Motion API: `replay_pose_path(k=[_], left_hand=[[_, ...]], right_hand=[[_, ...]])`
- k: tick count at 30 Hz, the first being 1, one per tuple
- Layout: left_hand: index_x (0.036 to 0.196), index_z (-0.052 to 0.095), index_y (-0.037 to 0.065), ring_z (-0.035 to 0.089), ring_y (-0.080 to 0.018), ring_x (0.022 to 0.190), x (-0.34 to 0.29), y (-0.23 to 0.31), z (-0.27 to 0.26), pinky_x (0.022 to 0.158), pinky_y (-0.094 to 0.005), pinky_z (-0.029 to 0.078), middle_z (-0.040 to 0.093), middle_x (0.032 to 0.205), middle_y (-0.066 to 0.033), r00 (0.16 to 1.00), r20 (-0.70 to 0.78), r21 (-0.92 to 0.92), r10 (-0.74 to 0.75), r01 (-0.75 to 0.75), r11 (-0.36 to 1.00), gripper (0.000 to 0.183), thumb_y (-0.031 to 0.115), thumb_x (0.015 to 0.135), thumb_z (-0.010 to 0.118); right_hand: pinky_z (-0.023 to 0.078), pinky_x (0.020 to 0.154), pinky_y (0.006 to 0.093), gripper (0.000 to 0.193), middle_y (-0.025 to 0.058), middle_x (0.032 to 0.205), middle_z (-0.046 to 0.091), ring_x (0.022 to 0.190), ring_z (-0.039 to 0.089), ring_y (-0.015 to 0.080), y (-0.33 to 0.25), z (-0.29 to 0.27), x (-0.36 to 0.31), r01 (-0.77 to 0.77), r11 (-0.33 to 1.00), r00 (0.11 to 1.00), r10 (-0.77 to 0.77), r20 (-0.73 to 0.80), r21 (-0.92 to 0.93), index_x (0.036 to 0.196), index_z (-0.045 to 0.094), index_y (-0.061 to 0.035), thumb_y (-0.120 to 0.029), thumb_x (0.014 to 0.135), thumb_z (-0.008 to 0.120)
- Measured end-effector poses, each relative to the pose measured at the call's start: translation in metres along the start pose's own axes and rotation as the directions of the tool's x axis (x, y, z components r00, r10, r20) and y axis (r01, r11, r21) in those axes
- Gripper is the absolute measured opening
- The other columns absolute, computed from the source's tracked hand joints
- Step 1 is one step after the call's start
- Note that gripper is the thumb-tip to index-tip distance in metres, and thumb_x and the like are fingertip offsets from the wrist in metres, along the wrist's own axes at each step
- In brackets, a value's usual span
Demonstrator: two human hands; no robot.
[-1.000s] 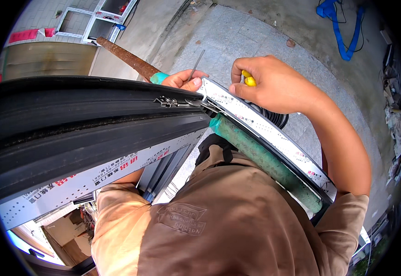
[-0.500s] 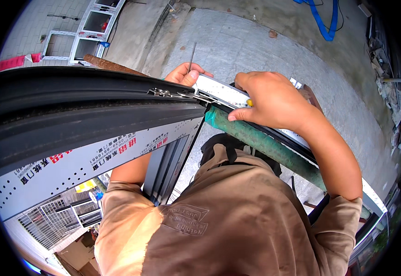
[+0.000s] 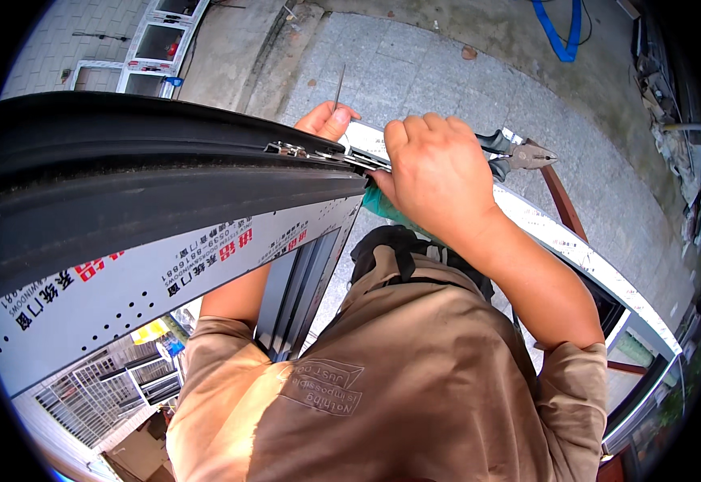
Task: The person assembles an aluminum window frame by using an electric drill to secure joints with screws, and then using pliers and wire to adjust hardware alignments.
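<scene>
A dark window sash (image 3: pixel 166 173) with a pale printed protective film stands upright on my left, my left forearm passing behind it. A metal hinge (image 3: pixel 290 150) sits at its corner against the white-filmed frame (image 3: pixel 559 233). Beyond that corner, my left hand (image 3: pixel 326 120) is closed, with a thin metal rod (image 3: pixel 340 87) sticking up between thumb and finger. My right hand (image 3: pixel 443 173) wraps over the frame beside the hinge, thumb near the joint; its fingertips are hidden. Pliers (image 3: pixel 527 155) with dark handles lie just past its knuckles, their handle ends partly behind the hand.
A green-wrapped bar (image 3: pixel 387 206) runs under the frame. A reddish-brown bar (image 3: pixel 563 201) slants beyond it. White-framed window units (image 3: pixel 157 40) rest at the far left, a blue strap (image 3: pixel 559 32) lies on the far floor, and scrap (image 3: pixel 684 128) is piled along the right.
My right hand has moved left along the frame to the hinge corner, and the pliers now show beyond it. My left hand still holds the rod, nearly in place.
</scene>
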State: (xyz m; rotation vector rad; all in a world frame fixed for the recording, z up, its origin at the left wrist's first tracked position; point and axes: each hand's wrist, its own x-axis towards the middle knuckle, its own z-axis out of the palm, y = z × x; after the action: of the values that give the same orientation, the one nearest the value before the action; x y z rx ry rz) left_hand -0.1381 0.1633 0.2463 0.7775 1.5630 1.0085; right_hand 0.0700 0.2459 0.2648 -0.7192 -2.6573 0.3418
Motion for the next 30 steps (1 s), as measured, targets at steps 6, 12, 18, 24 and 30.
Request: replay_pose_path(k=[6, 12, 18, 24, 30], left_hand=[[0.116, 0.064, 0.011, 0.065, -0.0035, 0.076, 0.002, -0.002, -0.002, 0.066, -0.0202, 0.052, 0.07, 0.087, 0.0009, 1.0, -0.016, 0.05, -0.008, 0.009, 0.999, 0.047, 0.057, 0.109, 0.056], [0.117, 0.065, 0.011, 0.062, -0.0032, 0.073, 0.003, -0.003, -0.002, 0.063, -0.0201, 0.049, 0.068, 0.087, 0.001, 0.999, -0.035, 0.089, 0.022, -0.019, 0.996, 0.048, 0.057, 0.109, 0.056], [0.121, 0.064, 0.011, 0.067, -0.0056, 0.074, 0.004, -0.002, -0.005, 0.062, -0.0217, 0.053, 0.072, 0.09, -0.0019, 0.999, -0.015, 0.024, -0.036, 0.036, 0.999, 0.048, 0.057, 0.108, 0.059], [0.12, 0.063, 0.011, 0.065, -0.0043, 0.072, 0.008, -0.004, -0.002, 0.061, -0.0202, 0.052, 0.071, 0.088, -0.0016, 1.0, -0.008, 0.025, 0.01, -0.009, 1.0, 0.048, 0.057, 0.108, 0.058], [0.121, 0.063, 0.011, 0.064, -0.0039, 0.072, 0.002, 0.0, -0.002, 0.06, -0.0202, 0.051, 0.07, 0.089, -0.0006, 1.0, -0.008, 0.038, 0.008, -0.007, 0.999, 0.051, 0.059, 0.109, 0.054]], right_hand=[[0.05, 0.078, 0.0403, 0.039, 0.007, 0.084, 0.066, 0.085, 0.067, 0.0273, -0.007, 0.005, -0.005, 0.001, 0.999, 0.998, -0.003, -0.056, -0.037, 0.091, 0.064, -0.0076, -0.031, 0.073, 0.089], [0.049, 0.076, 0.0397, 0.038, 0.0067, 0.083, 0.066, 0.082, 0.067, 0.0262, -0.008, 0.008, -0.007, -0.035, 0.997, 0.996, 0.03, -0.086, -0.069, 0.089, 0.063, -0.0079, -0.031, 0.073, 0.088], [0.047, 0.079, 0.0381, 0.03, 0.0063, 0.086, 0.067, 0.086, 0.066, 0.0245, -0.008, 0.008, -0.008, -0.019, 0.997, 0.999, 0.016, -0.043, -0.08, 0.092, 0.068, -0.0078, -0.034, 0.083, 0.079], [0.049, 0.077, 0.0394, 0.039, 0.0072, 0.084, 0.066, 0.084, 0.067, 0.0262, -0.005, 0.006, -0.008, -0.035, 0.998, 0.998, 0.032, -0.06, -0.057, 0.09, 0.063, -0.0072, -0.034, 0.075, 0.087], [0.048, 0.076, 0.0402, 0.04, 0.0065, 0.082, 0.063, 0.082, 0.065, 0.0263, -0.004, 0.008, -0.008, -0.007, 0.999, 0.996, 0.003, -0.094, -0.047, 0.089, 0.062, -0.0081, -0.035, 0.075, 0.087]])
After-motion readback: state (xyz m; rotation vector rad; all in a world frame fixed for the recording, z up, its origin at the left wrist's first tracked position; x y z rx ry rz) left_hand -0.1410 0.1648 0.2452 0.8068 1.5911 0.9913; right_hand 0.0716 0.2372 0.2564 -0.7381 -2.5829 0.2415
